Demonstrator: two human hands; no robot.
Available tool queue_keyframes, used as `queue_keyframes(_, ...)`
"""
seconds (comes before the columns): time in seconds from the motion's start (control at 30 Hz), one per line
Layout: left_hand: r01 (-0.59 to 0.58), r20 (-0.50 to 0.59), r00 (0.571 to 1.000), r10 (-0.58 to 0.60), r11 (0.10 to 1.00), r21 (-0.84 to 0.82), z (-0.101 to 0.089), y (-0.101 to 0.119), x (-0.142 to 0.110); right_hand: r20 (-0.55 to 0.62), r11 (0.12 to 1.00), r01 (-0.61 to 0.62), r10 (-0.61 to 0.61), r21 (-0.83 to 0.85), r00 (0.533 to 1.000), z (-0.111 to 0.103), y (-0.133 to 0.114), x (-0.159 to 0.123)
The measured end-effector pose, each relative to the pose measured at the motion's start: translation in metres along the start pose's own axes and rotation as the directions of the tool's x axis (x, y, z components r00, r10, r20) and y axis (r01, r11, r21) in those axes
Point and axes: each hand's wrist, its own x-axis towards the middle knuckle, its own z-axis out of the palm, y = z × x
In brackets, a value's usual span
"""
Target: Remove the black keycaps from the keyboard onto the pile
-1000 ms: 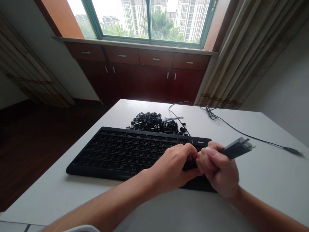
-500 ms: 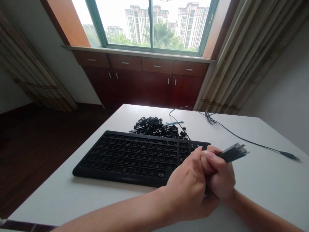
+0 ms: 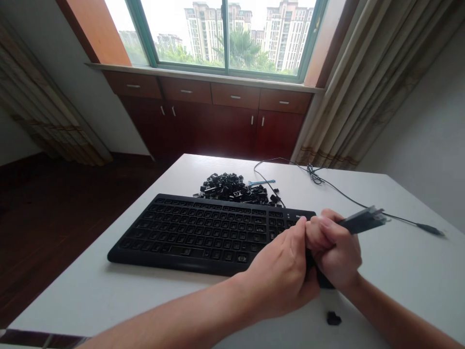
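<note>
A black keyboard (image 3: 203, 232) lies on the white table (image 3: 399, 271). My right hand (image 3: 336, 252) is closed around a dark, bar-shaped tool (image 3: 363, 220) that sticks out to the right. It sits over the keyboard's right end. My left hand (image 3: 283, 278) presses against it from the left, fingers curled at the same spot. What its fingers grip is hidden. A single black keycap (image 3: 333, 318) lies loose on the table just below my hands.
A pile of black keycaps (image 3: 236, 189) lies behind the keyboard, with a small blue tool (image 3: 261, 182) beside it. The keyboard's cable (image 3: 348, 196) runs right across the table to a plug (image 3: 430, 230). Beyond the table are wooden cabinets, a window and curtains.
My left hand has closed in against my right hand at the keyboard's right end. A loose keycap now lies on the table below my hands.
</note>
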Motion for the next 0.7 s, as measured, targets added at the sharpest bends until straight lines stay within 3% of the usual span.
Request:
queue_keyframes(0.1,0.024,0.018,1.000,-0.024,0.999,0.023,-0.006,0.004,0.001,-0.073,1.000,0.022,-0.023,-0.010,0.997,0.000,-0.006,0.009)
queue_keyframes(0.17,0.033,-0.044,0.998,-0.033,0.999,0.004,-0.009,0.006,0.000,-0.112,0.999,0.044,-0.046,-0.024,0.993,0.000,-0.011,0.016)
queue_keyframes(0.27,-0.094,-0.146,0.985,0.092,0.995,-0.010,-0.014,0.007,-0.003,-0.169,0.994,0.102,-0.106,-0.029,0.980,-0.003,-0.018,0.027)
queue_keyframes(0.37,-0.375,-0.003,0.927,0.376,0.926,0.027,-0.018,0.007,-0.005,-0.226,0.990,0.137,-0.141,-0.036,0.964,-0.009,-0.022,0.036)
queue_keyframes(0.43,-0.550,0.142,0.828,0.543,0.835,0.015,-0.020,0.006,-0.005,-0.257,0.990,0.134,-0.142,-0.051,0.956,-0.014,-0.023,0.042)
queue_keyframes(0.5,-0.632,0.222,0.755,0.617,0.775,-0.005,-0.021,0.006,-0.005,-0.280,0.991,0.122,-0.135,-0.062,0.951,-0.018,-0.021,0.045)
queue_keyframes(0.7,-0.621,0.299,0.740,0.603,0.783,-0.041,-0.020,0.005,-0.005,-0.295,0.995,0.075,-0.091,-0.068,0.951,-0.022,-0.015,0.046)
